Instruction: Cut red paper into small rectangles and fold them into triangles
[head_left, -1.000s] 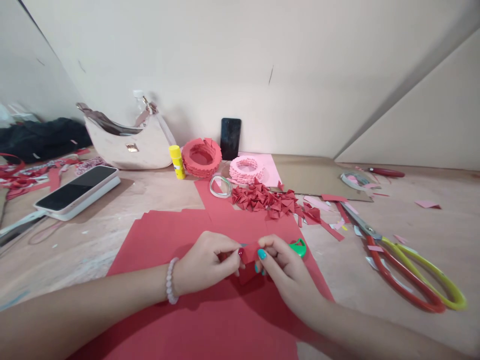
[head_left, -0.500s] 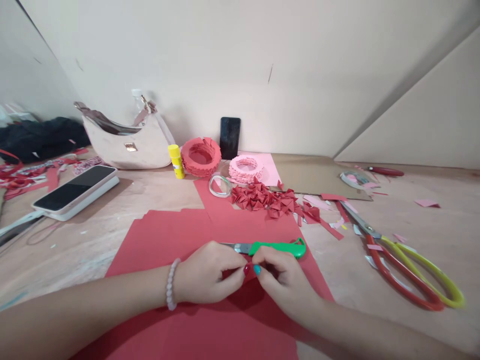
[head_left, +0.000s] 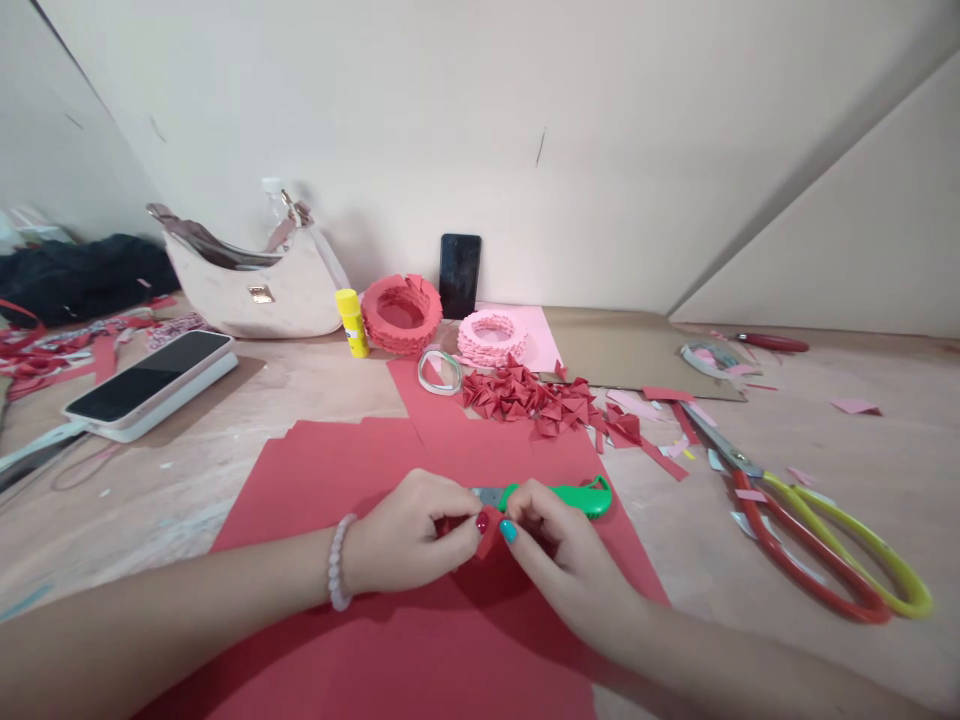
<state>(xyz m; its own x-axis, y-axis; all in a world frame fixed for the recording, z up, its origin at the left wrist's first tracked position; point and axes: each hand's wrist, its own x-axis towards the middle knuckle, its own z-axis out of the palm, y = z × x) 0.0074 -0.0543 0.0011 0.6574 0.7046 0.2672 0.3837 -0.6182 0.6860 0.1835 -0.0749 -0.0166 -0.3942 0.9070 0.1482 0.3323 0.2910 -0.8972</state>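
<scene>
Between my fingertips is a small piece of red paper [head_left: 491,537], partly hidden by them. My left hand [head_left: 416,535], with a beaded bracelet at the wrist, pinches its left side. My right hand [head_left: 566,550] pinches the right side, thumb and forefinger together. Both hands are over large red paper sheets [head_left: 360,660] spread on the table. Just behind my fingers lies a green-handled knife [head_left: 581,498], its blade mostly covered by my left hand. Farther back is a heap of folded red paper triangles [head_left: 525,395].
Behind the heap stand a red paper ring [head_left: 403,315], a pink paper ring [head_left: 491,340], a yellow glue stick [head_left: 352,323] and a phone [head_left: 459,275]. Large scissors [head_left: 810,540] lie at right among scraps. At left are a handbag [head_left: 255,290] and a white-cased device [head_left: 154,385].
My fingertips have drawn slightly apart and moved a little up and left, so more of the small red paper shows between them. The things on the table have stayed put.
</scene>
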